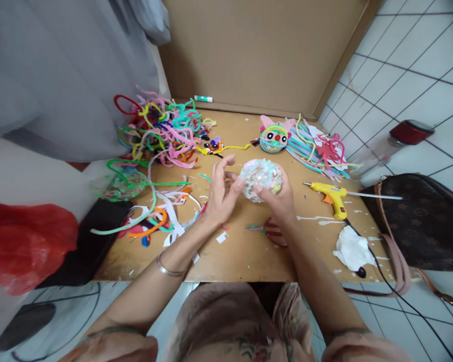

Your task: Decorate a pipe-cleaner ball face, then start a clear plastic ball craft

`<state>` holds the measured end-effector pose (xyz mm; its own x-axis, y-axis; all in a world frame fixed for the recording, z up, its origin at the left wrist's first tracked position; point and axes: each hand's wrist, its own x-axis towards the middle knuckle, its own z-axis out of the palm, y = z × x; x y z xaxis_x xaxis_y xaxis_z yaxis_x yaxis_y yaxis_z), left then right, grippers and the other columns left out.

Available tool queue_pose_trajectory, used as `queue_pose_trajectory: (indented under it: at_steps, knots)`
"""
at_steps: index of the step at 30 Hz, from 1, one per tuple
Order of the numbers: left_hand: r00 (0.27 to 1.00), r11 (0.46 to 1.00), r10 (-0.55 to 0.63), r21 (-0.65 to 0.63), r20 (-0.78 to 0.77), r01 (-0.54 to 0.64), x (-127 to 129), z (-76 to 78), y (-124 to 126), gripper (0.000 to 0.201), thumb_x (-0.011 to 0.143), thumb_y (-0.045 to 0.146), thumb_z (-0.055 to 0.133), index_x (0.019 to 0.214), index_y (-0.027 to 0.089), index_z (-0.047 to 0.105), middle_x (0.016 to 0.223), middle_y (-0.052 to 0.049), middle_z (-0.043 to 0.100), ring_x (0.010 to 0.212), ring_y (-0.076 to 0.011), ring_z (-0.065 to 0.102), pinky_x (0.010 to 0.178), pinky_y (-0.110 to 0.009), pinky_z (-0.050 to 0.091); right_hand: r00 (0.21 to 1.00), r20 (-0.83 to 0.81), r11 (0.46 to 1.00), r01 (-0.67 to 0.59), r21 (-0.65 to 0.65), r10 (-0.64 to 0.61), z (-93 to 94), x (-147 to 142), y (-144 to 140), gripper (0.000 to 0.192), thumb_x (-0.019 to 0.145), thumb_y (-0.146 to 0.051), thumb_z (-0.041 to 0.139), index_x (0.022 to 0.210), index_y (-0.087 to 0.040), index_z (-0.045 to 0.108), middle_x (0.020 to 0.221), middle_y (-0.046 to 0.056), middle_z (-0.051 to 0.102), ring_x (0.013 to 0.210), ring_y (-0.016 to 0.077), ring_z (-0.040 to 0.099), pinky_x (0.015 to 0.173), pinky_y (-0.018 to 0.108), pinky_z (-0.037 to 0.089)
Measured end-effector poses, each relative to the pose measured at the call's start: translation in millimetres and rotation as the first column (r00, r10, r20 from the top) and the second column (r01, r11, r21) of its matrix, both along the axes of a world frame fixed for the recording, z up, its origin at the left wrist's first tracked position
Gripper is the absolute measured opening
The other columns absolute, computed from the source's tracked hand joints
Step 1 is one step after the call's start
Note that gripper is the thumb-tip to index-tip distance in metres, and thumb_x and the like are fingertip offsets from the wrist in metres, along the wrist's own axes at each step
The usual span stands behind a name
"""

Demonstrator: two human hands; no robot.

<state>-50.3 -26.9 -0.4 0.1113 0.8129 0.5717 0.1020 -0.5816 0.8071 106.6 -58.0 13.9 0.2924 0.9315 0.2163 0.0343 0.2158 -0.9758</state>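
Well, one round pastel piece (263,177) is up above the worktop (234,261), to the left of the yellow glue gun (331,196), which I take as my landmark. The right hand (281,201) has its grip closed on that piece, thumb across the face. The left hand (224,193) has a loosely wide grip at the piece's left edge; whether its thumb touches, I can't tell.

For containers, one clear plastic bag (117,185) lies well apart to the gun's left, with green fuzzy stems over or inside it; I can't tell which. Farther left sits one red plastic bag (30,246), contents hidden. One brown handbag (426,221) is right of the gun, its contents out of sight, and one clear jar with a red lid (411,131) is beyond the gun to the right.

As for counts: one animal-faced figure (274,138) with two eyes and one red nose lies beyond the gun to its left; one pair of scissors (274,234), partly behind the right forearm, lies nearer the person; one crumpled tissue (353,249) is just below the gun. The heap of coloured stems (166,130), far left of it, is too tangled to count.
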Motion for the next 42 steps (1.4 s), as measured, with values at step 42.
queue_pose_trajectory:
  at_steps: [42]
  knots:
    - [0.824,0.548,-0.135,-0.651,0.551,0.525,11.5,9.5,1.6,0.061,0.071,0.048,0.083,0.123,0.024,0.063,0.113,-0.008,0.072,0.097,-0.0251,0.07,0.074,-0.034,0.06,0.949,0.135,0.956,-0.271,-0.115,0.285,-1.5,14.7,0.3,0.088,0.069,-0.062,0.08,0.141,-0.024,0.047,0.139,0.01,0.059,0.126,0.0304,0.059,0.109,0.047,0.051]
